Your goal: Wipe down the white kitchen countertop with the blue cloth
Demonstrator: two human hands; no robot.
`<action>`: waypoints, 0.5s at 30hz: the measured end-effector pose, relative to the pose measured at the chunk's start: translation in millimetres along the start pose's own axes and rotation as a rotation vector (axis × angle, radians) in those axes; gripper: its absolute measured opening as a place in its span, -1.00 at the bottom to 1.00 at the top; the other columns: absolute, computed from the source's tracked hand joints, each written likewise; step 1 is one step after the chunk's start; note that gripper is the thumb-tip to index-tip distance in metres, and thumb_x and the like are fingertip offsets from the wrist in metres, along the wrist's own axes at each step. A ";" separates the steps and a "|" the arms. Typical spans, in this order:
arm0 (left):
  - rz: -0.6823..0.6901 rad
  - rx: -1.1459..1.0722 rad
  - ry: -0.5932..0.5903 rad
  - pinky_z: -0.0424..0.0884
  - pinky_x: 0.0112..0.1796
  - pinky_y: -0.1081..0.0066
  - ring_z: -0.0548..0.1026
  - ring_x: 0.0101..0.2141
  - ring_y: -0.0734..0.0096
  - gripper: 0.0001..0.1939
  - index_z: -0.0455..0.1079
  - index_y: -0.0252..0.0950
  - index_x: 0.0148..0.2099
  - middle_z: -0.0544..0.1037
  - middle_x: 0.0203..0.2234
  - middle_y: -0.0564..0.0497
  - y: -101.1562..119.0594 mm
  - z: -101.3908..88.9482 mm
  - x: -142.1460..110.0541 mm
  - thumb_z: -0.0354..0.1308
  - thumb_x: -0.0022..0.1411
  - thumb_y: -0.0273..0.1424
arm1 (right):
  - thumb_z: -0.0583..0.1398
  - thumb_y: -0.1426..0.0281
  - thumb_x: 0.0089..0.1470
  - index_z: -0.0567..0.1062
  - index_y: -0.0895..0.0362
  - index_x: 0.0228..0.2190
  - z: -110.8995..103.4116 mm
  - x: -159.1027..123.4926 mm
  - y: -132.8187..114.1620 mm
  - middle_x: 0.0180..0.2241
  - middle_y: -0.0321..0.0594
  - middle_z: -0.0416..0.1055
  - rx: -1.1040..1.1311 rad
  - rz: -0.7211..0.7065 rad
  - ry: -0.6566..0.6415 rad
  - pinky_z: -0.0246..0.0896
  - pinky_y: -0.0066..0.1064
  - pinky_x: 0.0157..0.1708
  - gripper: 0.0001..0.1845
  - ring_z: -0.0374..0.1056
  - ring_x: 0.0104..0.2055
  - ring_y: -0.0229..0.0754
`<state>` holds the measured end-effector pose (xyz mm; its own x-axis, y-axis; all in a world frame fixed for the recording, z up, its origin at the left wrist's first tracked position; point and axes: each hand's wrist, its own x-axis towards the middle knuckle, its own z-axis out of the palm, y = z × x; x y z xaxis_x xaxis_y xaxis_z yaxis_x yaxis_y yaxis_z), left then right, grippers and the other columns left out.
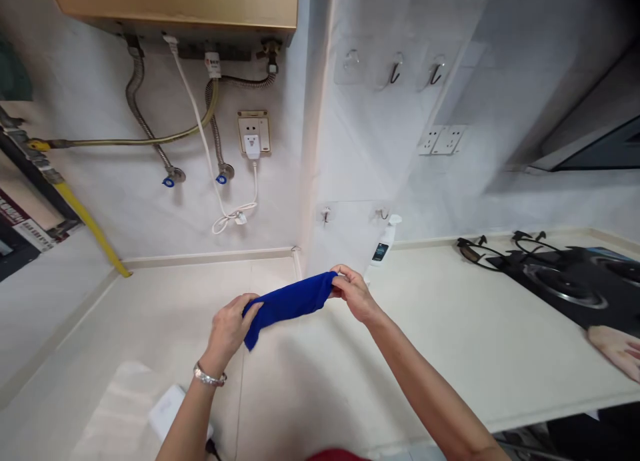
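Note:
A folded blue cloth [295, 300] is stretched between my two hands above the pale countertop [300, 381]. My left hand [229, 328], with a silver bracelet at the wrist, pinches its left end, where a corner hangs down. At the upper right end, the fingers of my right hand [354, 291] are closed on the cloth. Beyond my right hand, a white spray bottle [384, 244] with a dark label stands by the wall corner.
To the right lies a black gas stove [555, 281], with a pinkish cloth-like item [617, 351] near it. A water heater [180, 4] with hoses hangs at upper left. A yellow gas pipe [93, 228] runs down to the counter. A white box [167, 411] sits beside my left forearm.

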<state>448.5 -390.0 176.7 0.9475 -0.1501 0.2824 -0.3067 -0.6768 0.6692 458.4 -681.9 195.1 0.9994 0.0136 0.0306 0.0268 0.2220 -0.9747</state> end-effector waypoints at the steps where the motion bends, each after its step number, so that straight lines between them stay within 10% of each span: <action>1: 0.016 -0.010 -0.046 0.34 -0.08 0.32 0.54 -0.14 0.21 -0.71 0.50 -0.11 -0.10 0.62 -0.17 0.02 3.5 4.5 2.2 0.05 0.30 -0.11 | 0.31 0.20 -0.18 0.33 0.09 -0.47 -5.6 -2.2 1.0 -0.60 -0.42 0.40 -0.001 0.004 0.014 0.33 -0.37 -0.39 -0.68 0.32 -0.52 -0.28; 15: 0.130 -0.104 -0.353 0.39 -0.13 0.37 0.53 -0.23 0.37 -0.66 0.47 -0.15 -0.12 0.61 -0.25 0.08 32.9 85.9 8.8 0.01 0.31 -0.06 | 0.28 0.19 -0.19 0.30 0.07 -0.48 -103.8 -39.1 33.0 -0.63 -0.46 0.31 -0.051 0.090 0.232 0.31 -0.42 -0.49 -0.69 0.26 -0.57 -0.31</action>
<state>454.5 -475.5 142.2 0.8677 -0.4804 0.1280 -0.4164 -0.5617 0.7149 422.3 -776.3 138.8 0.9755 -0.1943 -0.1028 -0.0675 0.1806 -0.9812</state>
